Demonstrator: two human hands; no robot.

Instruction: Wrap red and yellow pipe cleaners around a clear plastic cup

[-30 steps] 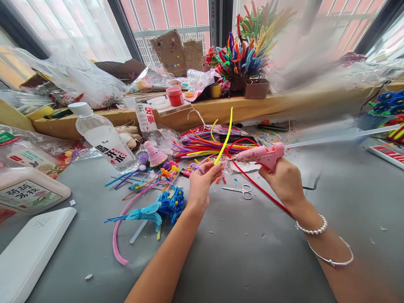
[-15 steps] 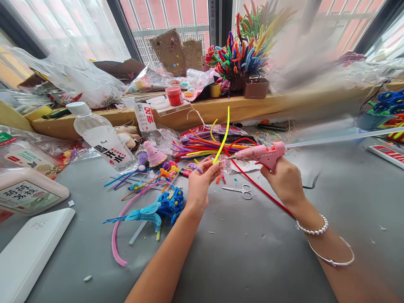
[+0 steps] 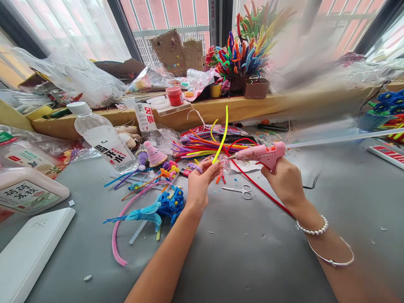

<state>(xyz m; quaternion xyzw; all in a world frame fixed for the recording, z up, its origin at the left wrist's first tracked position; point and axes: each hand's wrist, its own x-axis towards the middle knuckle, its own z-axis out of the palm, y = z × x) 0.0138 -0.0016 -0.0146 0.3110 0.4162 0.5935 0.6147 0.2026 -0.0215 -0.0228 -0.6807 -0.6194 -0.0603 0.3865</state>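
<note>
My left hand (image 3: 202, 181) pinches the lower end of a yellow pipe cleaner (image 3: 223, 139), which stands up from the fingertips. A small purple piece (image 3: 195, 168) shows beside those fingers; whether it is held I cannot tell. My right hand (image 3: 285, 181) is wrapped round the grip of a pink glue gun (image 3: 265, 154). Its nozzle points left, close to my left fingertips, and a long clear glue stick (image 3: 334, 138) runs out of its back. Behind the hands lies a bundle of coloured pipe cleaners (image 3: 195, 147). Small scissors (image 3: 241, 191) rest on the table between my forearms.
Blue pipe-cleaner flowers (image 3: 170, 206) and a curved pink pipe cleaner (image 3: 115, 240) lie left of my left forearm. A water bottle (image 3: 102, 139) stands tilted in view behind them. A white box-like object (image 3: 38, 248) is at the left edge. A cluttered wooden ledge (image 3: 221, 107) runs along the back.
The top of the yellow pipe cleaner has shifted very slightly left. Both hands and the glue gun are nearly where they were.
</note>
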